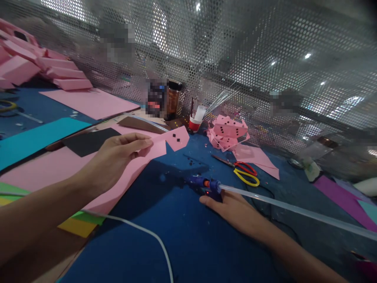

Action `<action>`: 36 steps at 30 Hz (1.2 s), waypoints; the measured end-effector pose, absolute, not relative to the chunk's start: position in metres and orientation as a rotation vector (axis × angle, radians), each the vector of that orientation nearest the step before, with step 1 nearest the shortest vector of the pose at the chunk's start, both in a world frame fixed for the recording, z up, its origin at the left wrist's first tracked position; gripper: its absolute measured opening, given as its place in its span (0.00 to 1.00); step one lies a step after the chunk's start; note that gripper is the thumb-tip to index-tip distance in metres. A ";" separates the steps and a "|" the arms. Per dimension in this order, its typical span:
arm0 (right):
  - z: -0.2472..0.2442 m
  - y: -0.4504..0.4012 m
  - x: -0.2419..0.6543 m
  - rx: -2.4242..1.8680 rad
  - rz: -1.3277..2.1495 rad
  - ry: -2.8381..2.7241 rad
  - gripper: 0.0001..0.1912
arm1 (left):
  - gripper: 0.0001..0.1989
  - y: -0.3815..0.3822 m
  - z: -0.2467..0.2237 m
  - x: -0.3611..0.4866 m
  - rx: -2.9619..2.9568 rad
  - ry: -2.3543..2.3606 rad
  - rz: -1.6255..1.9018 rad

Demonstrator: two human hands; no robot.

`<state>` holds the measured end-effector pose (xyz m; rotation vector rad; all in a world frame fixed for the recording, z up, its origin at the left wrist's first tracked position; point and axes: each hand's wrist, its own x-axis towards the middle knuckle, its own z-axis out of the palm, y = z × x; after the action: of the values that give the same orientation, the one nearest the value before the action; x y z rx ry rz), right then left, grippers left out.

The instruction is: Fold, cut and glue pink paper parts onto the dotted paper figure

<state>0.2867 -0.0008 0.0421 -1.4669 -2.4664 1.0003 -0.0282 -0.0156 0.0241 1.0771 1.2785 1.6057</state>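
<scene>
Well, pink cutout (169, 138): a small angular piece of paper, notched along its lower edge, with a few dark diamond-shaped marks on its wider free end; I see it raised above the blue table (141, 243), near the middle of my view.
Left hand (118, 159): closed in a pinch, thumb and fingers gripping the near end of that piece.
Right hand (235, 210): wrapped on the glue gun (206, 182), thumb out to the side; most of its fingers are hidden from me.
Blue gun body: nozzle pointing left, apart from the paper, a small red light lit, a long clear glue stick (282, 202) running out of the rear.
Red-and-white cup (194, 124): beyond the paper, near the perforated screen (253, 51); I make out a white object in it, but cannot tell whether the thin clear rods (219, 100) behind stand in it too.
Dark-lidded jar (173, 98): upright, left of the cup; it looks brown, its contents unclear to me.
Spotted pink model (228, 131): right of the cup.
Scissors (246, 173): red and yellow handles, lying between model and gun.
</scene>
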 end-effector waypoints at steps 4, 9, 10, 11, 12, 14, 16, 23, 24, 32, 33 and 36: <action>0.044 -0.002 0.284 -1.472 1.006 -2.465 0.19 | 0.06 -0.016 0.024 -0.028 1.067 1.274 1.610; 0.041 -0.002 0.286 -1.471 1.008 -2.447 0.21 | 0.06 -0.017 0.026 -0.027 1.076 1.274 1.598; 0.040 -0.001 0.287 -1.473 1.005 -2.436 0.22 | 0.06 -0.017 0.026 -0.026 1.074 1.274 1.599; 0.039 -0.001 0.288 -1.476 1.001 -2.425 0.23 | 0.06 -0.017 0.027 -0.026 1.069 1.275 1.601; 0.037 -0.001 0.289 -1.478 0.995 -2.419 0.24 | 0.05 -0.017 0.027 -0.026 1.065 1.276 1.605; 0.036 -0.001 0.291 -1.485 0.983 -2.413 0.25 | 0.05 -0.017 0.026 -0.026 1.067 1.276 1.607; 0.035 -0.002 0.293 -1.503 0.969 -2.406 0.25 | 0.05 -0.016 0.025 -0.027 1.075 1.274 1.611; 0.037 -0.004 0.293 -1.460 0.932 -2.413 0.22 | 0.06 -0.015 0.023 -0.027 1.084 1.275 1.606; 0.037 -0.003 0.292 -1.453 0.918 -2.430 0.21 | 0.06 -0.015 0.023 -0.027 1.090 1.275 1.606; 0.038 -0.003 0.285 -1.425 0.871 -2.501 0.14 | 0.06 -0.016 0.024 -0.026 1.134 1.275 1.607; 0.039 -0.003 0.284 -1.434 0.871 -2.501 0.14 | 0.07 -0.016 0.024 -0.026 1.137 1.278 1.603; 0.041 -0.004 0.282 -1.450 0.874 -2.497 0.14 | 0.07 -0.016 0.026 -0.025 1.145 1.287 1.598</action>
<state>0.2822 -0.0035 0.0409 -1.4502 -2.4973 0.8739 -0.0246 -0.0164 0.0256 1.1452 1.2871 1.5983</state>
